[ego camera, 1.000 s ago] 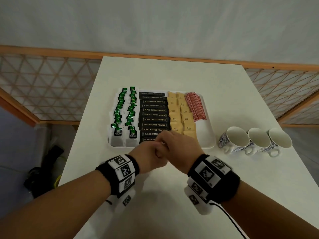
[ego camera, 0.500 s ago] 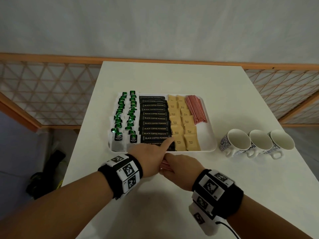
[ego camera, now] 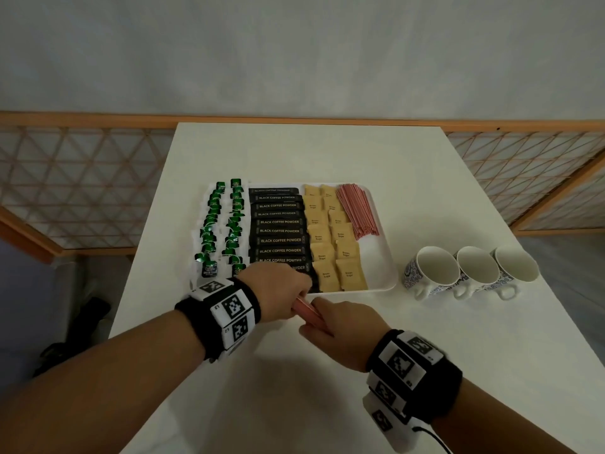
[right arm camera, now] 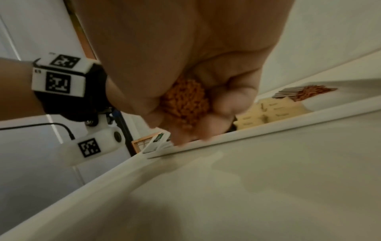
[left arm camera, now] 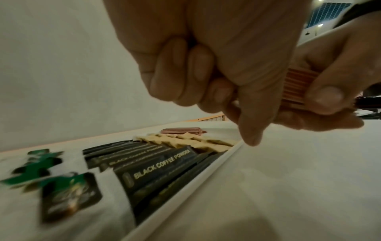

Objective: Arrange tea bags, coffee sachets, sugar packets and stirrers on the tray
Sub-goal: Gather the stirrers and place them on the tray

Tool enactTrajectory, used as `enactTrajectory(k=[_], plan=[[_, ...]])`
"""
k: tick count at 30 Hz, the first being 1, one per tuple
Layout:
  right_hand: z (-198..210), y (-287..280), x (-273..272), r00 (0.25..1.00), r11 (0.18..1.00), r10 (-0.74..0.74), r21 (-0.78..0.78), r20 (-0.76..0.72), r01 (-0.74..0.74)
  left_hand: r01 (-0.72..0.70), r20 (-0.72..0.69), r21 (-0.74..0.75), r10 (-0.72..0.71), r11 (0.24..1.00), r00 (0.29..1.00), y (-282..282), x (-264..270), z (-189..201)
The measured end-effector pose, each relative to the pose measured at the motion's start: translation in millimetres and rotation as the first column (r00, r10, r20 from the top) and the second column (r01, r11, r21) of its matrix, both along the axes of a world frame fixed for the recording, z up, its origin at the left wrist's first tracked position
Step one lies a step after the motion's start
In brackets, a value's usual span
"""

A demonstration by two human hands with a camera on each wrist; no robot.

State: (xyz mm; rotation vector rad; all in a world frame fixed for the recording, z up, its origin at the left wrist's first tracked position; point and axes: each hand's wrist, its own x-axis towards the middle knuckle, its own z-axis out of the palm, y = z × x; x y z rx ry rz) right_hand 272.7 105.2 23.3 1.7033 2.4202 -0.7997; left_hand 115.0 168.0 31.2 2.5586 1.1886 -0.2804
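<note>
A white tray [ego camera: 384, 257] holds green tea bags [ego camera: 209, 244] in two columns, black coffee sachets [ego camera: 280, 231], tan sugar packets [ego camera: 330, 247] and a pile of red stirrers [ego camera: 357, 211] at its far right. Just in front of the tray's near edge, both hands hold a second bundle of red stirrers [ego camera: 306, 311]. My left hand [ego camera: 281, 293] grips one end and my right hand [ego camera: 340, 326] grips the other. In the left wrist view the bundle [left arm camera: 296, 86] shows between the two hands. In the right wrist view its cut ends [right arm camera: 185, 104] sit inside the curled fingers.
Three white patterned cups [ego camera: 471, 270] stand in a row to the right of the tray. A wooden lattice railing [ego camera: 82, 185] runs behind and beside the white table [ego camera: 294, 404]. The table's left edge is close to the tray.
Both hands have pulled back from over the tray's near edge toward me and drawn slightly apart. The red stirrer bundle now shows between them.
</note>
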Motion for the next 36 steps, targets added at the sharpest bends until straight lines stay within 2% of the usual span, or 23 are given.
enactTrajectory(k=[2,4,6,7,12,18,20,25,31,36], plan=[[1.0,9.5,11.6,0.993,0.993,-0.113,0.018,-0.041,0.113,-0.131,0.182,-0.074,0.143,0.989,0.973,12.4,7.8,-0.9],[-2.1,24.6,26.1,0.947,0.952,-0.304,0.002,-0.104,0.306,-0.283,0.351,-0.23,0.35,0.931,0.868,25.1,16.9,0.0],[-7.9,42.6,39.8,0.858,0.865,-0.5,-0.012,-0.117,0.502,-0.353,0.408,-0.371,0.492,0.859,0.769,33.4,31.3,1.3],[-11.4,51.0,45.5,0.819,0.824,-0.565,-0.014,-0.101,0.567,-0.351,0.401,-0.403,0.508,0.845,0.762,36.0,40.6,0.0],[-21.9,81.5,56.2,0.728,0.728,-0.686,-0.044,-0.02,0.684,-0.245,0.315,-0.392,0.38,0.887,0.87,49.8,79.0,-16.7],[-34.6,91.8,58.0,0.668,0.667,-0.743,-0.029,0.052,0.744,-0.17,0.209,-0.352,0.255,0.92,0.944,67.1,99.4,-37.1],[-38.5,89.7,57.0,0.675,0.677,-0.735,0.019,0.071,0.736,-0.149,0.191,-0.366,0.231,0.919,0.954,69.0,101.2,-39.8],[-32.2,84.4,56.8,0.745,0.757,-0.653,0.122,0.137,0.642,-0.15,0.168,-0.374,0.226,0.915,0.96,68.2,100.3,-41.0],[-29.4,74.7,57.8,0.758,0.773,-0.634,0.154,0.157,0.615,-0.149,0.183,-0.36,0.227,0.921,0.957,65.8,101.3,-42.3],[-31.1,64.7,62.4,0.766,0.778,-0.627,0.142,0.141,0.612,-0.14,0.222,-0.261,0.201,0.955,0.954,60.8,105.0,-41.5]])
